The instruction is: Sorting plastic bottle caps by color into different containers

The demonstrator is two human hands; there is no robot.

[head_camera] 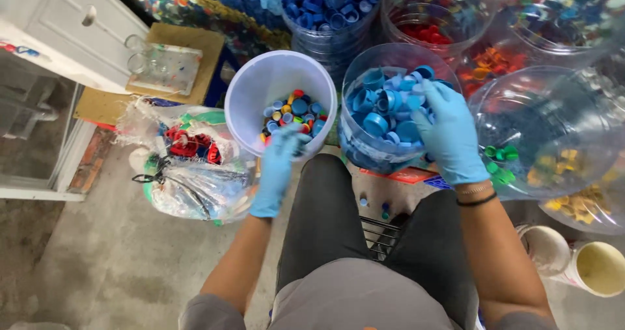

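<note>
Both my hands wear light blue gloves. My left hand (278,167) reaches over the near rim of a white bucket (260,82) that holds mixed coloured bottle caps (296,114); its fingers curl down among them, and I cannot see whether it grips one. My right hand (449,131) rests over the right side of a clear plastic container (357,149) full of blue caps (384,109), fingers spread on the caps.
Clear containers sorted by colour ring me: dark blue caps (329,4), red caps (426,30), orange caps (498,60), green caps (500,164), yellow caps (579,203). A plastic bag (195,167) with red caps lies left. Two pale tubs (586,265) stand at lower right. A white cabinet (71,24) is far left.
</note>
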